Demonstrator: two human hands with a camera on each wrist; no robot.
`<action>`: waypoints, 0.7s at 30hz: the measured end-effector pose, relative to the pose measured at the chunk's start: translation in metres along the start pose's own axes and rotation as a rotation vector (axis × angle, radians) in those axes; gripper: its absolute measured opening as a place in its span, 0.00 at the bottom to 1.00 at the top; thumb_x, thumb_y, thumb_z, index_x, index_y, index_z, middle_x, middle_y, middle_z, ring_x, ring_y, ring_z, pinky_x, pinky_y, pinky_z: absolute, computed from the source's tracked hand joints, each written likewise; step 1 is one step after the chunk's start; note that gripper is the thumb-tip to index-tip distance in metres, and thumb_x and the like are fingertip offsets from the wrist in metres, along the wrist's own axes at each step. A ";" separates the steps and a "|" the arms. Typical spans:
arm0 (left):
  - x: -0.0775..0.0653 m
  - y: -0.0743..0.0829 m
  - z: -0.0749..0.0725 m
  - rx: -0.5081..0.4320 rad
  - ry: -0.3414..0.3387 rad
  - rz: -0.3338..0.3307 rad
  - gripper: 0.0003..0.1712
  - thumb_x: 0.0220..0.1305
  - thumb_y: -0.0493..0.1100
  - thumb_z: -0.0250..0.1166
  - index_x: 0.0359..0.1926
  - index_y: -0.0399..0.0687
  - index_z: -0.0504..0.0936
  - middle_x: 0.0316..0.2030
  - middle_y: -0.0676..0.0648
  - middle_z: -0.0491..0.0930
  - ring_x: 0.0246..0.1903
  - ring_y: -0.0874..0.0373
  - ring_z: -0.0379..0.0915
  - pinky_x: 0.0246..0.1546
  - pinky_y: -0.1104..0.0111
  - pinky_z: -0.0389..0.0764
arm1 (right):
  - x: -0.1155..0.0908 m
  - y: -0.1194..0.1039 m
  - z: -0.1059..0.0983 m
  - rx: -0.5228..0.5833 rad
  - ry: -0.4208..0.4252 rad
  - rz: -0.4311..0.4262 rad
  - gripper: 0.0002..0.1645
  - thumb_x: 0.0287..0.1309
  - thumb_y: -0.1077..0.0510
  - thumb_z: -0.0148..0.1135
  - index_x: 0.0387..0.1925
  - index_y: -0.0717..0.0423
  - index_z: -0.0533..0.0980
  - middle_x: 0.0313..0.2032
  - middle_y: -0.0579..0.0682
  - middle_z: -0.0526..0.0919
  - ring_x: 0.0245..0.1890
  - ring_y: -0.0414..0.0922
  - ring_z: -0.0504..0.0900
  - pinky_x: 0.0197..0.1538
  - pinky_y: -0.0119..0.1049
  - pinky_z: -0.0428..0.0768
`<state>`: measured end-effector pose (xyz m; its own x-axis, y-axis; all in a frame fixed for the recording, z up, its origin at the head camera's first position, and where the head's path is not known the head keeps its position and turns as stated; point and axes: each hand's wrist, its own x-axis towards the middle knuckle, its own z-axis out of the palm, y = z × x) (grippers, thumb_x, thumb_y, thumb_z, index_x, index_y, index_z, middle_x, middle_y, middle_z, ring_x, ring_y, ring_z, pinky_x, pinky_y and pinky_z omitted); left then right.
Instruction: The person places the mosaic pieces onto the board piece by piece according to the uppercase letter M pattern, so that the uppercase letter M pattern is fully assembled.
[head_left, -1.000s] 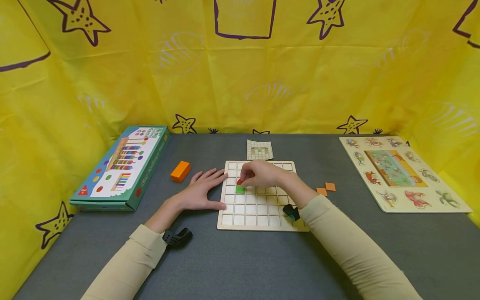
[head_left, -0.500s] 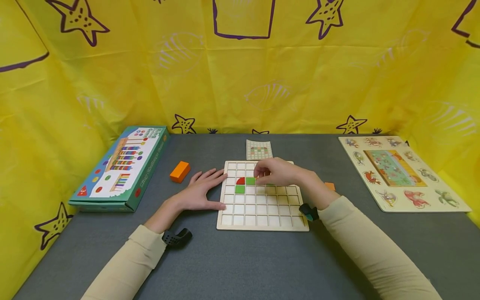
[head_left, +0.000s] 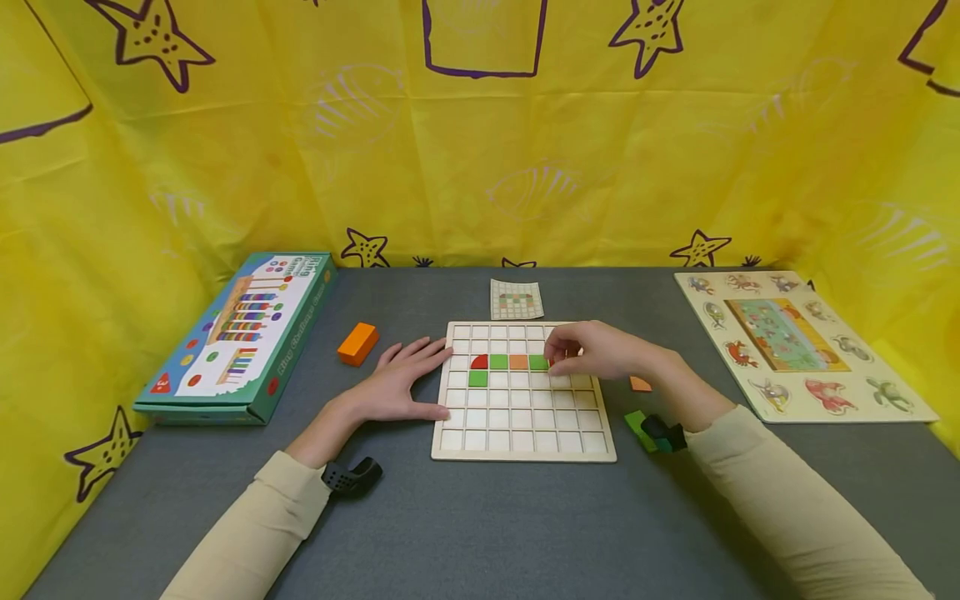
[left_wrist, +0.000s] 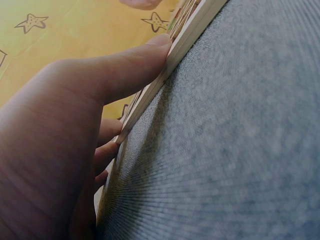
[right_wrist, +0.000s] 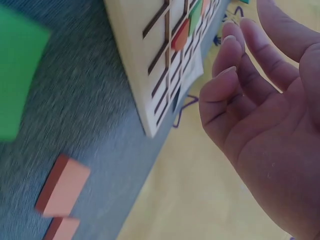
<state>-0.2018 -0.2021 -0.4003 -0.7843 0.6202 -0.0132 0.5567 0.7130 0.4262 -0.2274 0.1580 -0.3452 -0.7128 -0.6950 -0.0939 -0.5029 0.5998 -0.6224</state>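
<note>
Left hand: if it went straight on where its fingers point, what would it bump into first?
Most likely the wooden grid board. The left hand has its thumb and index fingertip at the board's edge, seemingly touching it.

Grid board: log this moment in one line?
left hand: touching grid board | right hand: holding nothing | orange tile: between green tiles
</note>
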 end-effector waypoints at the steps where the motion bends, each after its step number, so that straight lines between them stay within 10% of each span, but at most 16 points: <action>1: 0.000 0.000 0.000 0.002 0.000 0.001 0.58 0.58 0.69 0.69 0.80 0.48 0.56 0.78 0.44 0.51 0.77 0.42 0.39 0.68 0.38 0.36 | -0.002 0.001 -0.001 -0.003 0.004 0.003 0.11 0.64 0.56 0.70 0.43 0.58 0.80 0.33 0.44 0.79 0.36 0.45 0.75 0.43 0.41 0.75; 21: -0.001 0.001 -0.001 -0.003 -0.002 -0.006 0.57 0.59 0.68 0.69 0.79 0.47 0.57 0.78 0.43 0.52 0.77 0.42 0.40 0.68 0.37 0.37 | -0.047 0.018 -0.007 -0.004 0.017 0.024 0.10 0.63 0.60 0.70 0.43 0.60 0.79 0.30 0.43 0.77 0.33 0.44 0.74 0.37 0.36 0.74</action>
<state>-0.2005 -0.2019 -0.3991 -0.7870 0.6167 -0.0176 0.5512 0.7158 0.4287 -0.2065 0.2040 -0.3467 -0.7328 -0.6736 -0.0960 -0.4873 0.6181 -0.6168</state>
